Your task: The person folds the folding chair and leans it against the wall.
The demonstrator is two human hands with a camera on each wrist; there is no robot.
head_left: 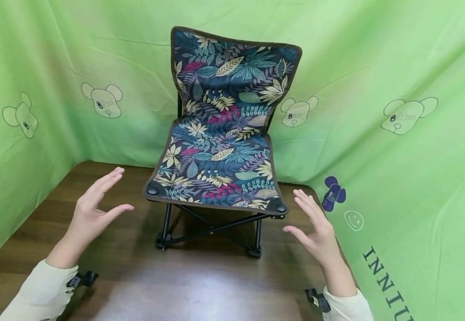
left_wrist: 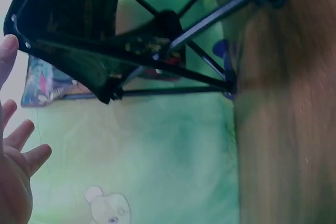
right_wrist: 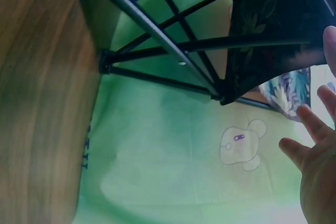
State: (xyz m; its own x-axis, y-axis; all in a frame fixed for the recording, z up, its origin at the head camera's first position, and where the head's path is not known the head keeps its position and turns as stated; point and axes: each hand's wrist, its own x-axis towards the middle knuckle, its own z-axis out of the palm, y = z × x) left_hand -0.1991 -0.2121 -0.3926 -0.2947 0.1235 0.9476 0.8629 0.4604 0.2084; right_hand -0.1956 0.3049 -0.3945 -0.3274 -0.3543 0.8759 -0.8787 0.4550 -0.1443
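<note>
Nearest us, cream long sleeves [head_left: 38, 285], and out of them come the left hand [head_left: 90, 211] and right hand [head_left: 317, 229], both spread and holding nothing, one beside each front corner of the seat. Between them, the folding chair of dark leaf-print fabric on black metal legs [head_left: 220, 138] stands upright towards the rear edge of the brown wood-grain table [head_left: 200, 285], front facing the person, long axis rising to the backrest.

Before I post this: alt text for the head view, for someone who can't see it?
A leaf-print folding chair stands unfolded on a wood-grain tabletop, with a green fabric backdrop printed with cartoon animal heads behind it. A person's open left hand and right hand are raised on either side of its front, apparently not touching it.
</note>
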